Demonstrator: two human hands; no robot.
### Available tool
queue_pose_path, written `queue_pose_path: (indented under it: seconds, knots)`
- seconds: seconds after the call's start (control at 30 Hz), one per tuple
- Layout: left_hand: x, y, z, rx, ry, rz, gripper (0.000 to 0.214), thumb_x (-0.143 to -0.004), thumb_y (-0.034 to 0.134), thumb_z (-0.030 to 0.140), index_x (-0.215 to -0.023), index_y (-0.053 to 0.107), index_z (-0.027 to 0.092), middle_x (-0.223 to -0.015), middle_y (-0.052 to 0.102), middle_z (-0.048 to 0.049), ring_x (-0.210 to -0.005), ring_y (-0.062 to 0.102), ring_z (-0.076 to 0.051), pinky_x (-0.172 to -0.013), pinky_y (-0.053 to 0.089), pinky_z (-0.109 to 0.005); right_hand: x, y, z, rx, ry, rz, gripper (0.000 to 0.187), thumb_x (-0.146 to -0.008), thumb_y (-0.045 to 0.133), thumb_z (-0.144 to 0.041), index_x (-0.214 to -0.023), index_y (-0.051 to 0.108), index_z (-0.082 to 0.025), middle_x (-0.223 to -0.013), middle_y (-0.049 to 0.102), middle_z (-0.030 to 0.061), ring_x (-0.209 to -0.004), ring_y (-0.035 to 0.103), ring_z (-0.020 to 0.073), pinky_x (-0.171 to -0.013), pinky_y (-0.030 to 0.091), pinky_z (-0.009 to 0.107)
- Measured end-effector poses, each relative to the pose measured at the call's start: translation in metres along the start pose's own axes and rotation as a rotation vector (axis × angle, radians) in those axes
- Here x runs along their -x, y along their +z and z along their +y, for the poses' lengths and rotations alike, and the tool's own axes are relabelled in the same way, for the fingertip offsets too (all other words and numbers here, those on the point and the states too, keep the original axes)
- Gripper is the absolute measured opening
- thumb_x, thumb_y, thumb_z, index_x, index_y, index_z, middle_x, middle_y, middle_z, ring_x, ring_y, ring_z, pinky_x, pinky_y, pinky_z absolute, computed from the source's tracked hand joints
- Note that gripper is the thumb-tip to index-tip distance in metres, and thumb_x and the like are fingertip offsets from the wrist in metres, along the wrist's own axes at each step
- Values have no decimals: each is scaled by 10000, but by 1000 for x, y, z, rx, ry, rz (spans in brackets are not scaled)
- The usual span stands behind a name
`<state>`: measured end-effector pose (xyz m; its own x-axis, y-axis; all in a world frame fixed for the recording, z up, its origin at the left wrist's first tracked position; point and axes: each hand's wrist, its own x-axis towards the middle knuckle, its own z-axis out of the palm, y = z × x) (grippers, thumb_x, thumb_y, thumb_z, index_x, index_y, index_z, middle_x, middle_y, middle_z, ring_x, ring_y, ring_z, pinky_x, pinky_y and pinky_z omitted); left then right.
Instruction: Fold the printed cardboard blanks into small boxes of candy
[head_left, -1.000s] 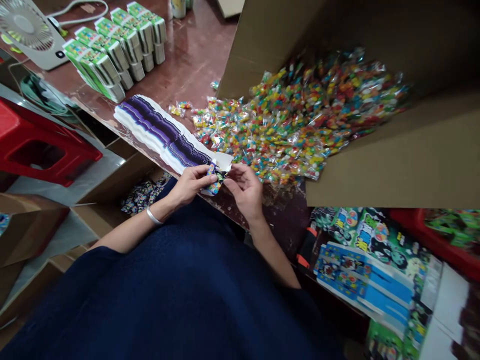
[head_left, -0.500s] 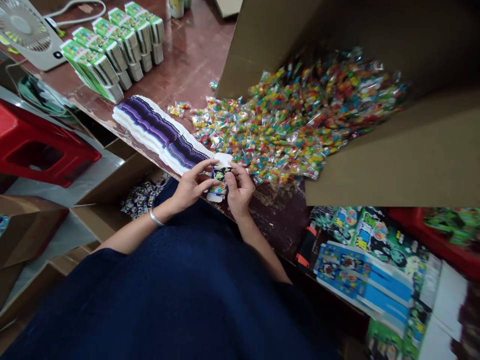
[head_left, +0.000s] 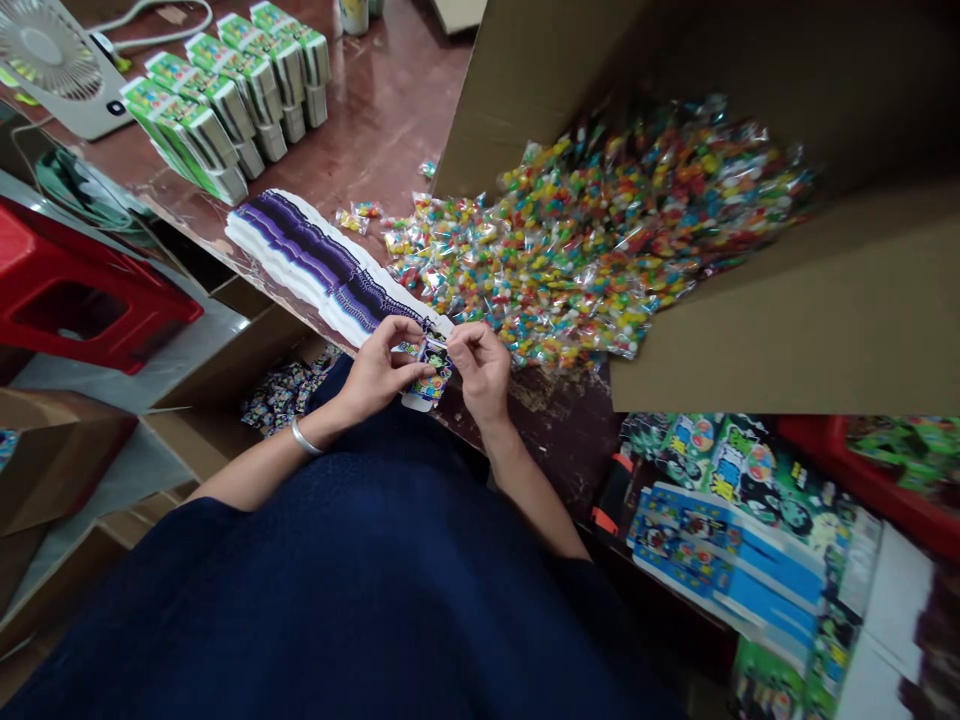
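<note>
A small printed carton point(head_left: 437, 372) with a dark, colourful front is held over the table's near edge. My left hand point(head_left: 377, 374) grips it from the left between thumb and fingers, and a white flap shows at its bottom end. At its top, my right hand point(head_left: 484, 374) has thumb and fingertips pinched together on the flap, which is partly hidden by the fingers. Just beyond the left hand lies a long row of flat stacked cartons point(head_left: 322, 262), purple and white. Clear packets of coloured candies point(head_left: 525, 265) spread behind the hands.
The packets spill out of a large cardboard box point(head_left: 787, 330) lying on its side. Green carton stacks point(head_left: 225, 95) and a white fan point(head_left: 56, 65) stand at the back left. Below left, an open box holds filled cartons point(head_left: 289, 395); a red stool point(head_left: 90, 290) is beyond. Printed cardboard point(head_left: 750, 540) lies right.
The white top flap, raised before, is now folded down at the carton's top. My right fingers have moved from the carton's side to that top end, and the carton has tilted.
</note>
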<state>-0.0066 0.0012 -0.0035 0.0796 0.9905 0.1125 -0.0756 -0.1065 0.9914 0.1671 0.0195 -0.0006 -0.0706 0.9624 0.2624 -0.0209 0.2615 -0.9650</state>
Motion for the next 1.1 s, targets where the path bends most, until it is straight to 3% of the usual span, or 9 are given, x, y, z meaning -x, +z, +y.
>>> queue_pose_path:
  seconds: [0.13,0.23,0.43,0.57,0.7,0.8,0.93,1.03,1.1]
  knots:
    - [2,-3,4,-26,13,-16,419,-782,854,230,-1083,563,223,-1070,611,-34,-1018,655,-168,-770,653,-240,-8,-8,-4,-51,196,-77,268,-828,852,-451,-876,691,-243,-837,696,-19,-770,645,150,-742,540,303]
    - [3,-3,8,-23,-17,-41,445,-774,859,241,-1114,572,223,-1095,631,-43,-999,668,-169,-786,660,-255,-15,-14,-3,-38,251,-101,288,-786,869,-465,-808,703,-231,-758,690,-28,-701,624,145,-678,519,295]
    - [5,-3,13,52,-109,-71,540,-747,894,230,-1215,625,234,-1059,652,-29,-719,654,-96,-693,653,-258,-19,-17,-6,69,195,-105,357,-823,818,-533,-719,665,-227,-676,639,-34,-632,566,139,-641,508,302]
    - [5,-3,12,59,-130,-41,507,-772,874,244,-1246,692,227,-1067,677,-34,-725,679,-100,-684,635,-245,-8,-14,-8,107,34,-92,304,-906,757,-526,-814,699,-242,-881,713,12,-848,681,177,-788,569,334]
    - [5,-1,11,40,-161,-50,369,-788,853,286,-1116,715,188,-1072,706,-46,-734,681,-111,-648,599,-229,4,-14,-3,89,-1,-85,213,-911,782,-462,-882,729,-258,-1003,723,24,-950,717,185,-839,585,342]
    - [4,-1,9,-19,-168,-108,319,-799,842,299,-1046,675,186,-1027,690,-32,-706,637,-100,-623,563,-224,10,-13,1,87,27,-137,201,-944,750,-437,-880,740,-247,-1009,738,31,-947,727,183,-869,586,352]
    - [2,-9,9,-260,-143,-283,328,-741,860,248,-954,616,193,-856,640,6,-751,597,-135,-654,523,-243,8,-22,3,154,79,-271,244,-946,733,-479,-916,745,-238,-963,751,35,-909,727,196,-858,596,362]
    - [0,-18,9,-335,-167,-344,434,-742,839,228,-1131,650,193,-869,637,3,-735,589,-141,-659,506,-260,-11,-48,8,452,79,-70,312,-906,770,-507,-1071,717,-248,-1049,750,63,-909,700,223,-818,593,382]
    - [-2,-23,9,-266,-192,-318,527,-746,831,253,-1240,659,188,-954,670,-29,-771,625,-154,-688,531,-279,-26,-72,15,787,15,131,343,-878,804,-475,-1092,697,-229,-1164,737,118,-1079,660,282,-958,557,459]
